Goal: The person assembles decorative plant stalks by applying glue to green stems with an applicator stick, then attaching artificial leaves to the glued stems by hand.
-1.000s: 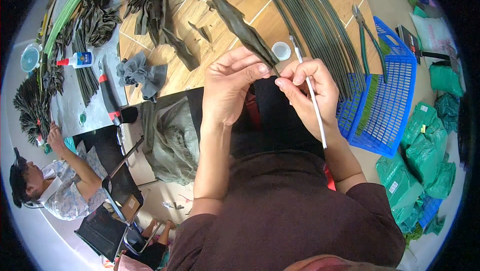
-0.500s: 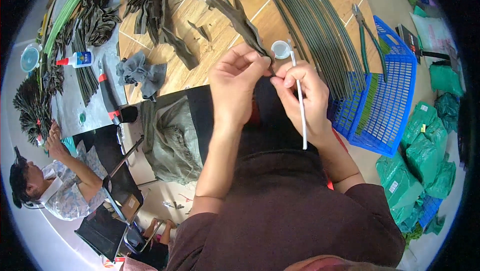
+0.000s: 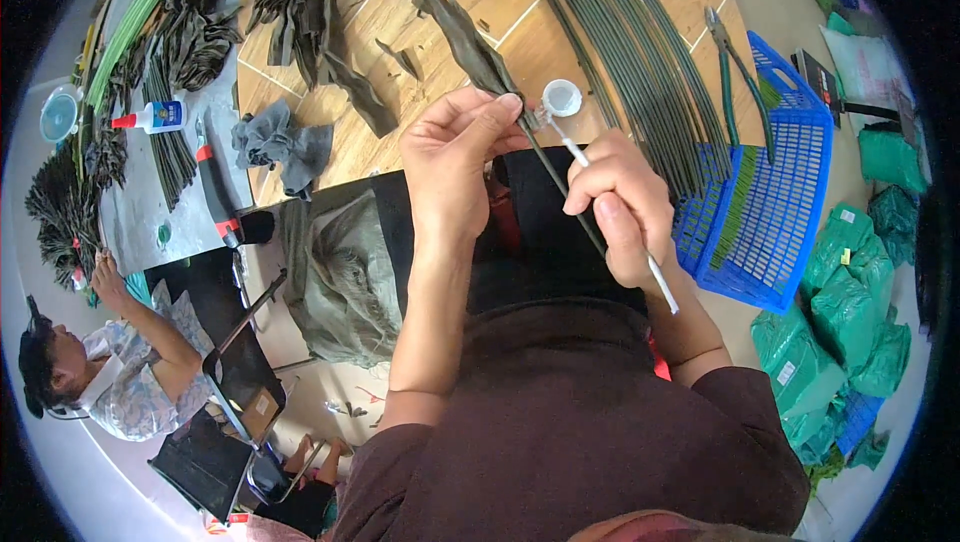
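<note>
A long dark green artificial leaf [image 3: 460, 37] on a thin straight stem [image 3: 562, 177] is pinched in my left hand [image 3: 450, 162], between thumb and fingers where leaf meets stem. The stem slants down toward my right hand [image 3: 628, 207]; its lower end disappears behind the fingers there. That hand is closed round a thin white-handled brush [image 3: 660, 285]. The brush tip points up-left, close beside the stem just right of my left thumb; whether it touches, I cannot tell. Just beyond the tip stands a small round white cup [image 3: 562, 98] with pale contents.
Dark leaves [image 3: 300, 17] and a bundle of green stems [image 3: 640, 62] lie on the wooden table. Pliers [image 3: 735, 72] lean over a blue basket [image 3: 770, 212] at right. Left are a glue bottle [image 3: 155, 118], a cutter [image 3: 213, 177], a crumpled cloth [image 3: 285, 147] and a co-worker [image 3: 130, 372].
My right hand has moved right, away from my left fingers, and its brush has turned, now tilting up-left. The leaf has swung lower, and its stem now shows below my left hand.
</note>
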Motion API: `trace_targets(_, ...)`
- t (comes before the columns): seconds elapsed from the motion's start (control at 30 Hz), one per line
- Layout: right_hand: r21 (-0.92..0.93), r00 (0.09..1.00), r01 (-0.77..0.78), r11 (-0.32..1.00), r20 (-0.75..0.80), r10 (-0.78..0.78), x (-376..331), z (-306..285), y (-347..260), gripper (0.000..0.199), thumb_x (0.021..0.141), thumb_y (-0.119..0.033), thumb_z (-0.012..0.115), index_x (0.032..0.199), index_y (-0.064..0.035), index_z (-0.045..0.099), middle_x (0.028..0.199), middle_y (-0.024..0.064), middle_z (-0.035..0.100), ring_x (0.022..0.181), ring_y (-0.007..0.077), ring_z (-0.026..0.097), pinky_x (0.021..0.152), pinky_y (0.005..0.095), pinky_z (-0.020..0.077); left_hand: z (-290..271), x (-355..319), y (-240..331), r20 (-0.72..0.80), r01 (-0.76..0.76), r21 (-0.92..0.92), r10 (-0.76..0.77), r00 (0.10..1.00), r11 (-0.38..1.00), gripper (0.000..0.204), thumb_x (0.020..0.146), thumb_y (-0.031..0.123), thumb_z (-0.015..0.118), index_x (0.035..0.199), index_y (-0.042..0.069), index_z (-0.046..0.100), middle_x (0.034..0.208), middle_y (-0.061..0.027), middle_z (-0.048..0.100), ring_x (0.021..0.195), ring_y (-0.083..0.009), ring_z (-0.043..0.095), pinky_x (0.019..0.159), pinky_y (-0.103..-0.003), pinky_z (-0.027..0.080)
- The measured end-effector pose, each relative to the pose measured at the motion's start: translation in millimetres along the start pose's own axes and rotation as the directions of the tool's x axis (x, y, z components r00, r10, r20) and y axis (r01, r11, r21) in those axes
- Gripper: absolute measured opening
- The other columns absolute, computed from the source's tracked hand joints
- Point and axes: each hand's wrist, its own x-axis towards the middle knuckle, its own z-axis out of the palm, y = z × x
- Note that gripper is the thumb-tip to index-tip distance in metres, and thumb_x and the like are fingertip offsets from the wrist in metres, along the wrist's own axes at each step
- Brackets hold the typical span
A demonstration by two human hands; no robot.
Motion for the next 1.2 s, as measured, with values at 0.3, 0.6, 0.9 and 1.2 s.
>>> trace_targets(0.3,-0.001,0.998,-0.025,1.000,0.065,0.025,1.7,1.7,-1.8,0.013,0.081,-0.007,0.045,0.069,-0.0042,0.049,0.065,0.0087,0.048,0.061,0.0244,0.045,0.059,0.0322,0.0359,1.5,-3.6,2.5,-0.029,0.009,-0.026,-0.010,1.000,1.000,0.006,0.077,0.001,0.064,0.079,-0.001,0.059,0.073,-0.0086,0.063,0.059,-0.0120,0.059,0.055,-0.024,0.051)
trace_targets(0.6,0.056,0.974,-0.185,0.981,-0.121,0.191,-14.2,15.4,3.9,0.030,0.067,0.003,0.071,0.076,-0.0050,0.043,0.074,0.0060,0.051,0.059,0.0114,0.045,0.055,0.0227,0.0386,5.1,-7.3,8.0,0.014,-0.021,-0.172,0.024,1.000,0.985,0.004,0.079,0.000,0.061,0.082,-0.002,0.059,0.079,-0.0117,0.064,0.062,-0.0132,0.060,0.058,-0.024,0.051)
trace_targets(0.9,0.018,0.962,-0.179,0.984,-0.207,0.179,-24.2,-15.1,-11.4,0.021,0.072,0.000,0.068,0.074,-0.0063,0.048,0.064,0.0032,0.050,0.053,0.0089,0.045,0.048,0.0237,0.0369,30.8,-17.8,9.8,0.242,0.052,-0.112,-0.024,0.970,0.992,0.005,0.079,-0.002,0.059,0.083,-0.002,0.057,0.079,-0.0088,0.062,0.071,-0.0142,0.058,0.068,-0.025,0.045)
trace_targets(1.2,0.072,0.946,0.047,0.996,-0.323,-0.021,-17.3,-19.2,-15.7,0.010,0.081,-0.001,0.052,0.075,-0.0026,0.044,0.066,0.0106,0.044,0.055,0.0272,0.045,0.050,0.0343,0.0362,23.3,-8.0,9.2,0.393,-0.114,0.003,0.103,0.914,0.994,0.009,0.081,0.005,0.057,0.082,0.006,0.048,0.089,-0.0070,0.056,0.082,-0.0164,0.052,0.077,-0.029,0.043)
